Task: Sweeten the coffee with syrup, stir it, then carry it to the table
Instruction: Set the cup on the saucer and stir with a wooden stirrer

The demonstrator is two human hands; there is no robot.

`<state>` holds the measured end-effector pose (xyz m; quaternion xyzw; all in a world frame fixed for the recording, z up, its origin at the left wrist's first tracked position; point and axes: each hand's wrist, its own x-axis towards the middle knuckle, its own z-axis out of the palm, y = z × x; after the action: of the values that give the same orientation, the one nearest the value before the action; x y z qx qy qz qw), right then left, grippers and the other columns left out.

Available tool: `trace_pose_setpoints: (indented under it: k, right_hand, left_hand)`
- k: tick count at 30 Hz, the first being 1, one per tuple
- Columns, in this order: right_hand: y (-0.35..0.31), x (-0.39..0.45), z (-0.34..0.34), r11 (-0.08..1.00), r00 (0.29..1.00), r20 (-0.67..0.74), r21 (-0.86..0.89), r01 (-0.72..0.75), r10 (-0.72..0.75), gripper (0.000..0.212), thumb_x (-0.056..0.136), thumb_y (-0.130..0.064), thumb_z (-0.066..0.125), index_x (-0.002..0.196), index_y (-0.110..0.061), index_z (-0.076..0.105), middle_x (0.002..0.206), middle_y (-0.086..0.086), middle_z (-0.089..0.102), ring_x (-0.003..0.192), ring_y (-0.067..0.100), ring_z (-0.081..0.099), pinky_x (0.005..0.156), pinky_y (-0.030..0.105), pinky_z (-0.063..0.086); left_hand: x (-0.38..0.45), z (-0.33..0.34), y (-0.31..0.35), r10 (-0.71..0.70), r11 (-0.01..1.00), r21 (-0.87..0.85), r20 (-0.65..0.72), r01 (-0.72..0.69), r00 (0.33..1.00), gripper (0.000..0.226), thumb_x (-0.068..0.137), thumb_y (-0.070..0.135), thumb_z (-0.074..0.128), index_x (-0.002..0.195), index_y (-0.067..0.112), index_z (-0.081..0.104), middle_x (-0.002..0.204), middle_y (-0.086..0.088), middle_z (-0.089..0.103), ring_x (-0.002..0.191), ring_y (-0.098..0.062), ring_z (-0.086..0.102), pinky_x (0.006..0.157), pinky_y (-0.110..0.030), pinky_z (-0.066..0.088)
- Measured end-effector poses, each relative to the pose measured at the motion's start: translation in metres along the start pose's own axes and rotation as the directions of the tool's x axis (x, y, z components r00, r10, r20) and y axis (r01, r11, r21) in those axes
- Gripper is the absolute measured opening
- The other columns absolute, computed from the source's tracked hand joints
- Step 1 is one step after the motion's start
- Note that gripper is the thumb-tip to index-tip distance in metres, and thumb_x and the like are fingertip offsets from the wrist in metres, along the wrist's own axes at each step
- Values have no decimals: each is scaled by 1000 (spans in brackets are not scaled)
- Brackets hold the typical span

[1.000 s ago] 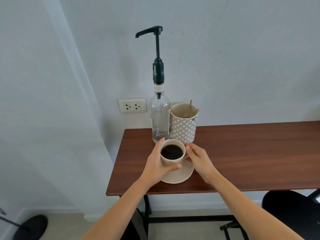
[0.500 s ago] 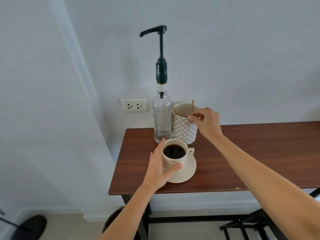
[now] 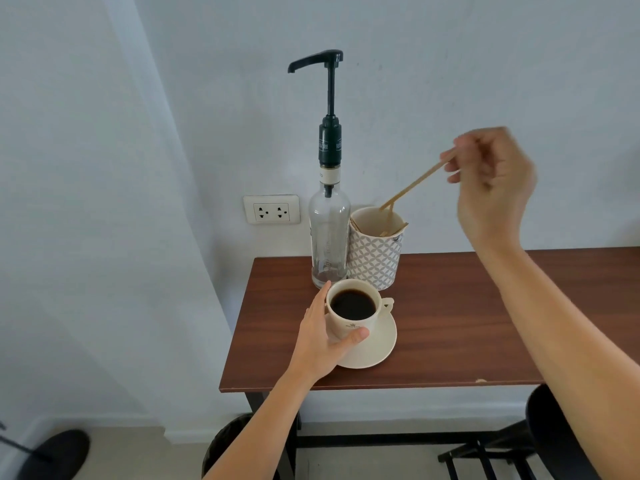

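A cream cup of black coffee (image 3: 351, 306) stands on a cream saucer (image 3: 379, 344) near the left end of the brown table (image 3: 450, 323). My left hand (image 3: 323, 336) wraps around the cup's left side. Behind the cup stands a clear syrup bottle (image 3: 328, 237) with a tall black pump (image 3: 329, 102), its spout pointing left. Next to the bottle, a patterned holder cup (image 3: 375, 252) contains several wooden stirrers. My right hand (image 3: 491, 181) is raised above the holder, pinching one wooden stirrer (image 3: 414, 185) whose lower tip is still at the holder's rim.
A white wall socket (image 3: 272, 209) sits left of the bottle. The wall is right behind the table. Dark stools (image 3: 554, 434) stand below the table's right side, and a dark round object (image 3: 55, 452) lies on the floor at the lower left.
My right hand left the cup, reached into the holder, and has now lifted up and right with a stirrer. The left hand stays on the cup.
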<state>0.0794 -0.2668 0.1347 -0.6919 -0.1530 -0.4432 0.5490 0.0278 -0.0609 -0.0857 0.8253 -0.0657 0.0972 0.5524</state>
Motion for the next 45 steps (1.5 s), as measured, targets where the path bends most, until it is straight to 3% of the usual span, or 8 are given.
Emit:
trace_pose_setpoints:
  k: [5, 16, 22, 29, 35, 39, 42, 45]
  right_hand:
    - [-13, -49, 0, 999, 984, 176, 11, -30, 28, 15, 99, -13, 53, 86, -18, 60, 72, 7, 69, 63, 20, 66, 59, 35, 55]
    - [42, -116, -1, 892, 672, 620, -427, -146, 406, 20, 94, -29, 64, 78, -17, 68, 67, 0, 73, 65, 15, 70, 70, 31, 56]
    - [35, -122, 30, 944, 706, 635, -291, -156, 312, 15, 92, -22, 69, 87, -9, 75, 72, -6, 73, 66, 4, 70, 68, 13, 52]
    - [52, -100, 13, 870, 712, 605, -493, -16, 356, 22, 96, -29, 60, 82, -13, 68, 70, 0, 71, 63, 16, 62, 70, 35, 51]
    - [33, -117, 29, 906, 628, 666, -390, -166, 402, 18, 95, -25, 63, 84, -15, 73, 72, -3, 75, 69, 2, 69, 69, 13, 49]
    - [43, -113, 41, 927, 698, 643, -367, -82, 316, 20, 94, -24, 65, 86, -8, 74, 77, -5, 72, 68, 4, 64, 72, 19, 50]
    - [51, -105, 29, 866, 710, 610, -500, -1, 353, 24, 98, -26, 57, 81, -10, 64, 66, -6, 63, 65, 19, 60, 71, 41, 53]
    - [43, -108, 23, 860, 664, 626, -507, -51, 409, 26, 99, -25, 55, 76, -15, 60, 66, -2, 66, 65, 6, 64, 67, 21, 49]
  left_hand:
    - [1, -1, -3, 17, 1000, -19, -4, -17, 1000, 88, 73, 49, 85, 146, 29, 40, 139, 17, 57, 135, -10, 51, 112, -44, 44]
    - [0, -3, 4, 34, 994, -100, -5, -34, 999, 80, 74, 34, 87, 141, 31, 44, 132, 23, 60, 128, 1, 53, 101, -11, 44]
    - [-1, -4, 3, 50, 994, -101, -8, -50, 999, 81, 74, 32, 88, 143, 29, 44, 132, 20, 61, 128, -1, 55, 104, -17, 46]
    - [0, -3, 3, 46, 994, -101, -12, -47, 999, 82, 73, 39, 87, 142, 29, 44, 135, 18, 59, 130, -4, 53, 108, -27, 47]
    - [0, -4, 3, 62, 994, -89, -16, -63, 998, 81, 73, 36, 87, 141, 28, 45, 132, 18, 61, 127, -4, 56, 106, -30, 48]
    - [0, -3, 2, 61, 994, -85, -23, -62, 998, 83, 72, 37, 88, 143, 28, 44, 134, 19, 60, 128, -4, 55, 108, -32, 48]
    - [0, -3, 2, 54, 994, -92, -28, -57, 998, 84, 72, 38, 88, 143, 27, 45, 134, 18, 60, 129, -4, 54, 108, -32, 48]
    - [1, -3, 2, 57, 994, -90, -24, -59, 998, 80, 73, 37, 88, 141, 28, 46, 132, 19, 61, 128, -3, 55, 107, -30, 49]
